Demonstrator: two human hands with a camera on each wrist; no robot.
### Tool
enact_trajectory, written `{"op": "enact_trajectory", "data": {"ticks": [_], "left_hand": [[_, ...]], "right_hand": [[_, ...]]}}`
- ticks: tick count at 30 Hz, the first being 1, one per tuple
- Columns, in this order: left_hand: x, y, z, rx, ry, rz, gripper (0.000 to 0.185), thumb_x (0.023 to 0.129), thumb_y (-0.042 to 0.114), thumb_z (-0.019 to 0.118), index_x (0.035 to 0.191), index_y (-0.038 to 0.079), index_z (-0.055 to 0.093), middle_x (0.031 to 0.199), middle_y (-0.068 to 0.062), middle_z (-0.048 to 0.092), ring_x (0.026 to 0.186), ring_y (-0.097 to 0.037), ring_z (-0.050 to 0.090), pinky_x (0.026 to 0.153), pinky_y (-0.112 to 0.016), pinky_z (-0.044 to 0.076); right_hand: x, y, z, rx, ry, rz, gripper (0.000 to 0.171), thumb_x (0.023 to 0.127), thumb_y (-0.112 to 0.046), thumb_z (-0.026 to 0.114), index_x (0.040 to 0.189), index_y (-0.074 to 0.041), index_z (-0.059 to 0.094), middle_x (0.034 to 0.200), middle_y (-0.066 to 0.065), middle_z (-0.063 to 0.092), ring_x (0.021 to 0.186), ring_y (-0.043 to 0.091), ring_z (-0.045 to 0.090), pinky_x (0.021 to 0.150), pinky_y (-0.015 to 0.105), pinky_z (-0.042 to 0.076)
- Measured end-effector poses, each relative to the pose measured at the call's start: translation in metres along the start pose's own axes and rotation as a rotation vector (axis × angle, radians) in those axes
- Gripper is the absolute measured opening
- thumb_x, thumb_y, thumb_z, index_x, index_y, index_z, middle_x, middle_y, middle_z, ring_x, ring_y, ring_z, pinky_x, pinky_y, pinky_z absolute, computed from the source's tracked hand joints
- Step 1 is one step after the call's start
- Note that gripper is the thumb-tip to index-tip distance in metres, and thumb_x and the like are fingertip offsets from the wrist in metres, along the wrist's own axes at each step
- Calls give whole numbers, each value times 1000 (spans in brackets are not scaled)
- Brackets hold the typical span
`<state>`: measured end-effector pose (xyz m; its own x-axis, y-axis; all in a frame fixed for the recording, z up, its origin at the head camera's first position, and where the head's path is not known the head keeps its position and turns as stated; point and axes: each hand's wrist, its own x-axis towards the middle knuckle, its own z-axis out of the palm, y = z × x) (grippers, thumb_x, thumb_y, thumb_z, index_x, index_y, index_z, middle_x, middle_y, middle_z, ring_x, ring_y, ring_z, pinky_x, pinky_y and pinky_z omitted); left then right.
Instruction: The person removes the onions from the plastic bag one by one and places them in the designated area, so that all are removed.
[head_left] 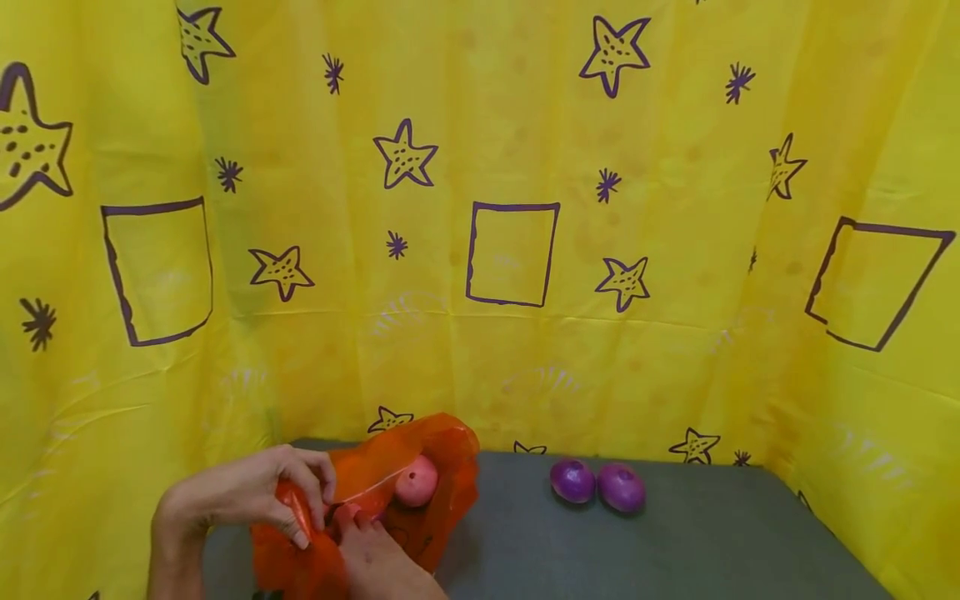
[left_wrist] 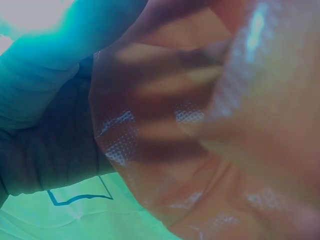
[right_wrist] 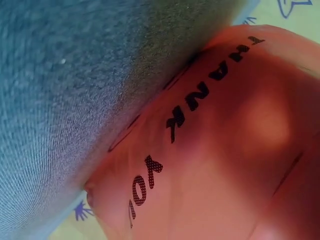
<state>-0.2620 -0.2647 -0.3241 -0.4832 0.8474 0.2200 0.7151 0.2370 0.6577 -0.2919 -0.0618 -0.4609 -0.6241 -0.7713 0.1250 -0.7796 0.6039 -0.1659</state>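
Observation:
An orange-red plastic bag (head_left: 453, 442) stands on the grey tabletop at the left in the head view. My left hand (head_left: 251, 487) pinches its gathered near-left edge between thumb and fingers. My right hand (head_left: 386, 562) reaches in at the bag's mouth, close to the left fingertips; I cannot tell whether its partly hidden fingers hold anything. Inside the bag lies a round pink thing (head_left: 416, 482) with a small dark dot. The left wrist view shows the sheer film (left_wrist: 165, 200) beside the left hand; black "THANK YOU" lettering (right_wrist: 195, 102) crosses the bag in the right wrist view.
Two purple onions (head_left: 573, 481) sit side by side on the table (head_left: 675, 542), right of the bag. Yellow cloth (head_left: 510, 350) printed with stars and squares hangs behind the table and along both sides. Grey ribbed fabric (right_wrist: 75, 100) fills the left of the right wrist view.

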Motion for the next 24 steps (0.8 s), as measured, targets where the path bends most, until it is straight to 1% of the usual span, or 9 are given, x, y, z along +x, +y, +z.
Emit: {"op": "enact_trajectory", "data": {"ticks": [3,5,7,10,12,14,18,21,24], "left_hand": [[0,2,-1,-1,3,-22,10,91,17,77,100,14,81,109,-7,66,104,-15,62,91,-24,53],[0,2,-1,-8,3,-37,11,91,18,77,101,14,81,109,-7,66,104,-16,63,92,-23,52],[-1,3,-2,-9,7,-48,12,92,19,77,101,14,81,110,-6,66,104,-16,63,93,-23,52],[-1,3,-2,-11,14,-57,12,93,17,76,102,13,81,110,-7,67,104,-14,63,92,-23,52],[-1,3,-1,5,23,-52,11,93,17,75,101,13,81,110,-7,68,104,-13,63,91,-23,53],[-2,2,-1,23,31,-40,10,93,16,76,101,14,81,110,-7,68,104,-12,63,90,-23,54],[-3,1,-1,47,35,-5,10,92,14,76,101,14,81,110,-8,68,104,-13,62,86,-24,55],[-3,0,-1,65,33,14,11,91,12,77,101,15,81,110,-8,68,104,-13,62,84,-25,56],[-4,0,-2,74,36,5,11,91,13,77,101,15,81,111,-7,68,105,-11,62,83,-25,56]], "right_hand": [[0,2,1,-91,78,-74,67,94,-56,70,148,-28,42,137,-17,50,122,0,53,111,19,45],[-2,5,1,-106,138,-136,64,96,-56,68,149,-29,45,139,-18,53,125,0,53,113,19,42],[-2,7,-3,-104,177,-180,60,95,-56,68,148,-33,48,136,-21,56,122,-3,54,111,16,42],[-6,10,-18,-44,150,-189,54,92,-52,75,139,-35,55,116,-22,63,102,-8,58,95,10,44],[-11,12,-34,27,74,-159,54,88,-47,81,135,-34,57,105,-23,64,89,-11,57,82,7,45],[-18,17,-51,84,8,-147,57,87,-42,83,136,-33,56,101,-21,64,82,-11,55,74,6,44],[-35,30,-84,185,-40,-202,66,88,-36,83,146,-28,53,122,-16,67,94,-11,57,80,7,47],[-50,41,-105,214,-20,-264,62,88,-34,83,142,-22,56,128,-10,67,104,-8,58,87,9,49],[-65,50,-123,264,0,-264,61,88,-32,83,141,-18,58,134,-5,66,114,-2,59,94,13,51]]}}
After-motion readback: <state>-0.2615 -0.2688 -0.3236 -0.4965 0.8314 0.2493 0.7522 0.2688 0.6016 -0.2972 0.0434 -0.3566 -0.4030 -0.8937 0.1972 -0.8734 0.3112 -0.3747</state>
